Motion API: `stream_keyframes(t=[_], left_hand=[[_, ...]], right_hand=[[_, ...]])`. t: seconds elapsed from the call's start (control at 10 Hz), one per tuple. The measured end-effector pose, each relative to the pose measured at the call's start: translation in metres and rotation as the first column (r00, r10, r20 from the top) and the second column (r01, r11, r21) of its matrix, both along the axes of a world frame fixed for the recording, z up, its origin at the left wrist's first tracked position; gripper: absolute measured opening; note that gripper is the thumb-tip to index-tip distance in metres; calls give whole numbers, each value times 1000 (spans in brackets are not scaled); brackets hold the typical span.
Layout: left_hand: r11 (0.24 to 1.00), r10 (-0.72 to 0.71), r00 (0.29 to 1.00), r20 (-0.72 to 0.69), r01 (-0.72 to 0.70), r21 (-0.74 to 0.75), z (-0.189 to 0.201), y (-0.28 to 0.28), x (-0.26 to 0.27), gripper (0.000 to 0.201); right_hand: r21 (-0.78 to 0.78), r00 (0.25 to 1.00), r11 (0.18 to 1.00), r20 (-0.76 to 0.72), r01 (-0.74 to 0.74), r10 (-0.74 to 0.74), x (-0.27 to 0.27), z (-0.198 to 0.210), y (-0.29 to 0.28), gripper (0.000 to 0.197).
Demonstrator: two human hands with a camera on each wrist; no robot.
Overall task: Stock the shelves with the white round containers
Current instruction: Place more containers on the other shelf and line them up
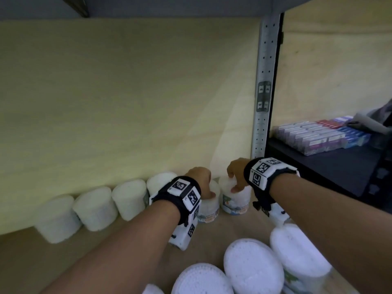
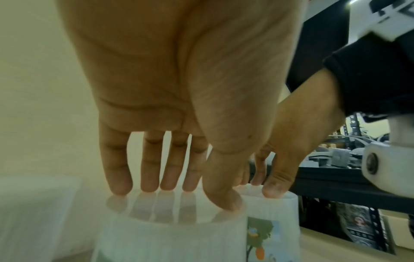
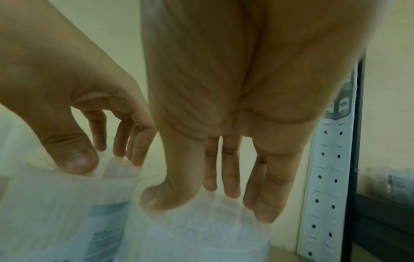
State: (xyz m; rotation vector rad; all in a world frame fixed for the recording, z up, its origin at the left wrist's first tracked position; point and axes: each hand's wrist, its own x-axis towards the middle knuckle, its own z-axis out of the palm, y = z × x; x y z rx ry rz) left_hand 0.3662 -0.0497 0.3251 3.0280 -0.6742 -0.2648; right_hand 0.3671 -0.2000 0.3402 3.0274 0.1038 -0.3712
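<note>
Two white round containers with picture labels stand side by side at the back of the shelf. My left hand (image 1: 206, 190) grips the left container (image 1: 209, 209) from above, fingers (image 2: 147, 182) on the far rim of its lid and thumb on the near rim. My right hand (image 1: 232, 183) grips the right container (image 1: 235, 201) the same way, thumb (image 3: 154, 200) at the near rim. In the wrist views the containers (image 2: 170, 239) (image 3: 195, 239) sit straight below each palm. A row of several more containers (image 1: 95, 209) runs leftward along the back wall.
Several more white containers (image 1: 252, 268) stand close to me at the lower right. A perforated metal post (image 1: 263, 92) stands just right of my right hand. Beyond it a dark shelf (image 1: 331, 166) carries rows of coloured boxes (image 1: 318, 134). Another shelf board (image 1: 148, 5) hangs overhead.
</note>
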Motion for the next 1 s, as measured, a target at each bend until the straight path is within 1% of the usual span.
stream_keyframes(t=[0.1, 0.2, 0.3, 0.4, 0.5, 0.6, 0.7, 0.8, 0.9, 1.0], left_hand=[[999, -35, 999, -16, 35, 37, 4, -8, -23, 30], [997, -61, 997, -38, 62, 38, 2, -13, -45, 35], [997, -77, 995, -63, 78, 19, 2, -15, -62, 36], [994, -100, 993, -68, 102, 36, 6, -18, -83, 47], [989, -121, 988, -97, 128, 78, 8, -21, -95, 40], [991, -119, 988, -97, 125, 56, 11, -22, -99, 30], [993, -102, 994, -35, 104, 63, 9, -18, -103, 23], [997, -70, 997, -35, 71, 28, 13, -11, -100, 36], [1000, 18, 993, -113, -20, -18, 29, 3, -90, 37], [994, 89, 990, -107, -95, -46, 41, 41, -78, 30]], right_hand=[[38, 998, 998, -26, 49, -49, -28, 5, -5, 58], [57, 994, 994, -63, 98, -94, -49, 7, -6, 59], [-17, 994, 995, -40, 99, -100, 1, -61, -44, 75], [-34, 995, 997, -75, 69, -71, 70, -141, -79, 97], [-104, 980, 993, -185, 53, -72, 59, -151, -92, 131], [5, 969, 987, -189, 161, -157, 19, -117, -84, 127], [60, 977, 993, -191, 103, -90, -85, -10, -39, 84], [111, 987, 990, -144, 91, -75, -111, 16, -25, 69], [154, 998, 986, -29, 60, -56, -111, 30, -14, 55], [190, 1000, 982, 19, -1, -2, -104, 35, 2, 50]])
